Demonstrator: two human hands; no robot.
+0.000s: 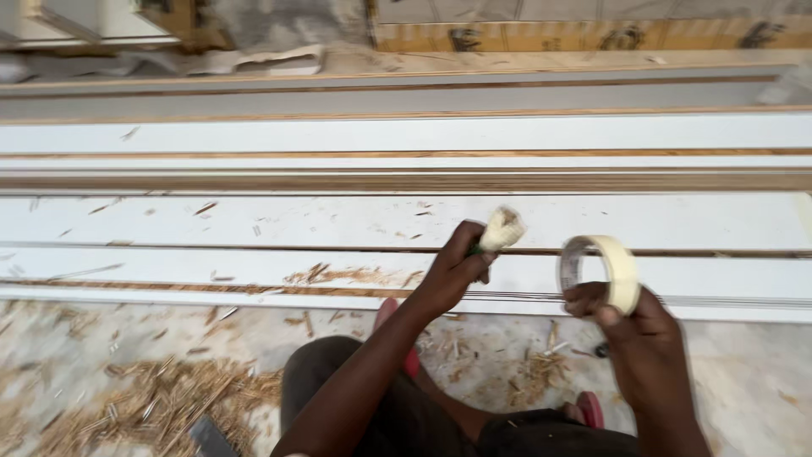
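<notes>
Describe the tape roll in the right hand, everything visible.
The tape roll is a ring of pale cream tape, paper-like masking tape by its look, wound on a light core with faint print inside that is too blurred to make out. It stands on edge, its open centre turned toward the camera's left. The right hand grips its lower rim with fingers and thumb. It is held above the edge of the white boards, touching nothing else.

Count: 2 hands, left (452, 269) at 6 o'clock, right (633, 326) at 4. 1 tape roll (602, 272) in right hand, approx 4 o'clock. 1 tape-wrapped handle (501, 228) in left, near centre. White boards (406, 222): approx 4 long ones stacked flat across 9 to 3, exact no. hard to tell. 2 red sandals (590, 410) at 6. Wood shavings (161, 398) at 7: too many to count.
</notes>
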